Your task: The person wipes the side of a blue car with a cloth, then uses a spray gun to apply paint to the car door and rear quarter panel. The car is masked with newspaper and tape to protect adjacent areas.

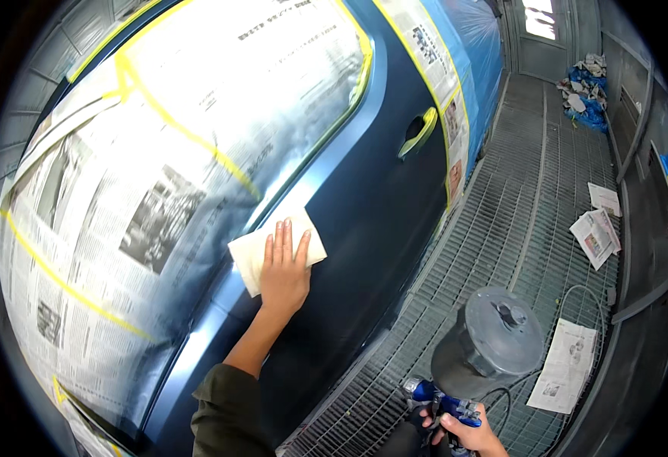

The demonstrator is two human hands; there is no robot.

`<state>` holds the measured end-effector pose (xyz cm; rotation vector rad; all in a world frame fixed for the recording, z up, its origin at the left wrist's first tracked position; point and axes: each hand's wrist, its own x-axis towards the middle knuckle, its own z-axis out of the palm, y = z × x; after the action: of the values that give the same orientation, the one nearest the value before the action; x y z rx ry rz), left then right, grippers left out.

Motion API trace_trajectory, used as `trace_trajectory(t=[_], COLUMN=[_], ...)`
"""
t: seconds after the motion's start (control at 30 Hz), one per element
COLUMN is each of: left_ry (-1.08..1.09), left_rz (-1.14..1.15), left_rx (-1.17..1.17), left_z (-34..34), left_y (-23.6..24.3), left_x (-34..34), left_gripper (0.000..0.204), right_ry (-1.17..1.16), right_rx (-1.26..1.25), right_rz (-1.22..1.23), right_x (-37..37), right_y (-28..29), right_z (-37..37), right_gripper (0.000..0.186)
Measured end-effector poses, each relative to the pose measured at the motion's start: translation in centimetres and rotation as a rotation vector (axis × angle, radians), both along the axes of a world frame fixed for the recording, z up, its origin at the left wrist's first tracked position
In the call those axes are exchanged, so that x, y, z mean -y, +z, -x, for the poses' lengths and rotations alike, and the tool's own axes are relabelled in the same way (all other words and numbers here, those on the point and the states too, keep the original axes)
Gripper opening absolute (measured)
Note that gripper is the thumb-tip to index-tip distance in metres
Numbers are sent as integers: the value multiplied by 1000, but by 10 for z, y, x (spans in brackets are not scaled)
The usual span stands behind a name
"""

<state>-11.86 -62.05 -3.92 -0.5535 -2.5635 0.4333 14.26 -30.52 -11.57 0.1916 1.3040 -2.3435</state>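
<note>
The cream, folded, square-cornered cloth (250,259) lies against the glossy dark blue car body panel (372,228), at the lower edge of the masked area. The left hand (286,280) rests on the cloth — fingers extended and slightly spread, pressed flat over it.

The right hand (467,433), at lower right, has its fingers closed around the blue and silver metal spray gun (459,409). The dark grey, lidded cylindrical cup (501,331) stands directly above the gun; their joint is not clearly shown.

Printed newspaper masking (94,236), bordered and crossed by bright yellow adhesive tape (185,142), covers the area left of the panel. The yellow-green door handle (419,132) sits farther up the panel. Beyond is translucent blue plastic film (471,46). The grey metal grating floor (516,198) carries loose newspaper sheets (566,365) — right of the cup.
</note>
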Motion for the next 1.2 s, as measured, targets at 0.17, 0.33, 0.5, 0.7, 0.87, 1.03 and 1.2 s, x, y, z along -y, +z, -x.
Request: trace_trajectory(t=[0.17,0.33,0.5,0.7,0.87,1.03,1.2], left_ry=[-72,-167,-188,-52,90,24,-157], left_rz=[13,20,54,-144,93,243,372], left_rx=[-30,7,57,-177,-293,-366,86], left_z=[100,200,290,397,457,491,472], left_y=[16,30,48,64,146,220,134], left_x=[-68,-128,-189,-278,-296,-291,-308], left_gripper=[66,66,67,69,67,65,66], right_ry=[-9,-84,-74,-174,-193,-147,-84], right_rx=[-43,-50,-68,-82,-92,-46,-40], right_rz=[6,63,62,64,57,126,251], right_x=[-41,-96,-164,-243,-278,-295,-298], right_y=[28,40,39,62,51,41,33], right_z=[66,137,229,314,359,384,396], right_gripper=[38,43,40,43,49,46,41])
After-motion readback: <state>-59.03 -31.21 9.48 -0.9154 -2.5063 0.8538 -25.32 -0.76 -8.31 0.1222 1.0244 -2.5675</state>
